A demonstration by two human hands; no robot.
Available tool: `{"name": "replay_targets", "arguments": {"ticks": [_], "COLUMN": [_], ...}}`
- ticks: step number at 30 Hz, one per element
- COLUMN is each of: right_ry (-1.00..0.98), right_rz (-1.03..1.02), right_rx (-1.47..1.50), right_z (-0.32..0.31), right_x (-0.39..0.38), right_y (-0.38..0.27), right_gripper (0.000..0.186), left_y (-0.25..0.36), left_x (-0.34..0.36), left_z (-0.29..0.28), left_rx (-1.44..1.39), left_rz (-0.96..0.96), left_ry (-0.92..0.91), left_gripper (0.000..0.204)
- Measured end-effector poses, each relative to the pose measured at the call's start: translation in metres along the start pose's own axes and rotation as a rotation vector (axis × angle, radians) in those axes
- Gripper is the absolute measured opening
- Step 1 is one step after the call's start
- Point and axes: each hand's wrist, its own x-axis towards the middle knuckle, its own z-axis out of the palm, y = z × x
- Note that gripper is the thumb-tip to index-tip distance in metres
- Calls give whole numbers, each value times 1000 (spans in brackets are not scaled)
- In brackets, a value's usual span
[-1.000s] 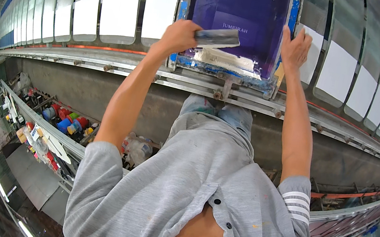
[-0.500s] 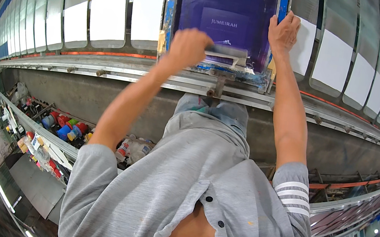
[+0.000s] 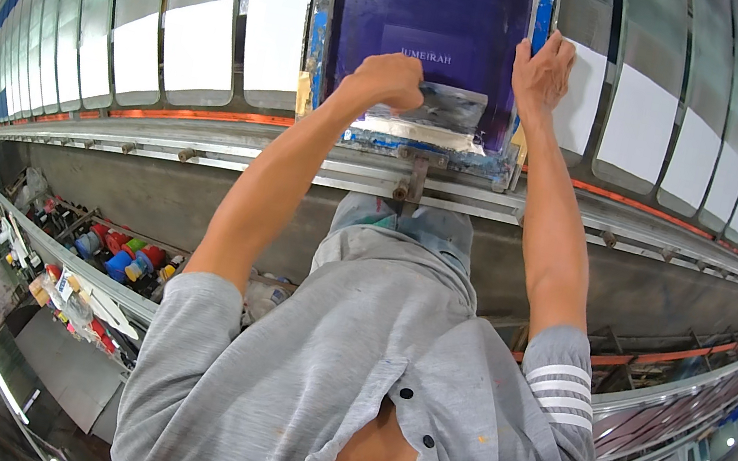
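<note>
Head view: my left hand (image 3: 387, 82), closed, holds the squeegee (image 3: 453, 107), white ink (image 3: 430, 135) just below that grip; my right hand (image 3: 543, 76) touches the screen frame (image 3: 545, 3), probably steadying it, clasp unclear.

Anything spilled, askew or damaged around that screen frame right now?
The screen frame looks worn: its blue is patchy, with grey showing through. The white paste by the squeegee lies inside the frame; I see none spilled outside it.
</note>
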Motion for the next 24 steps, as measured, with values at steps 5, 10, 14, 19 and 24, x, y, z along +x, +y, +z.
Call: {"name": "replay_targets", "arguments": {"ticks": [5, 10, 14, 19, 24], "right_ry": [-88, -633, -537, -346, -262], "right_rz": [-128, -681, -707, -708, -674], "right_rx": [37, 138, -70, 76, 207], "right_z": [-14, -106, -68, -44, -49], "right_x": [3, -32, 4, 30, -48], "right_y": [4, -72, -82, -87, -74], "right_gripper": [55, 31, 17, 7, 7], "left_y": [-5, -8, -19, -35, -35], "left_x": [-11, -54, -23, 10, -30], "left_z": [-37, -13, -35, -54, 18], "left_rx": [31, 27, 74, 133, 83], "left_rz": [29, 158, 177, 303, 344], "left_ry": [-216, 315, 516, 738, 807], "left_gripper": [48, 35, 27, 26, 28]}}
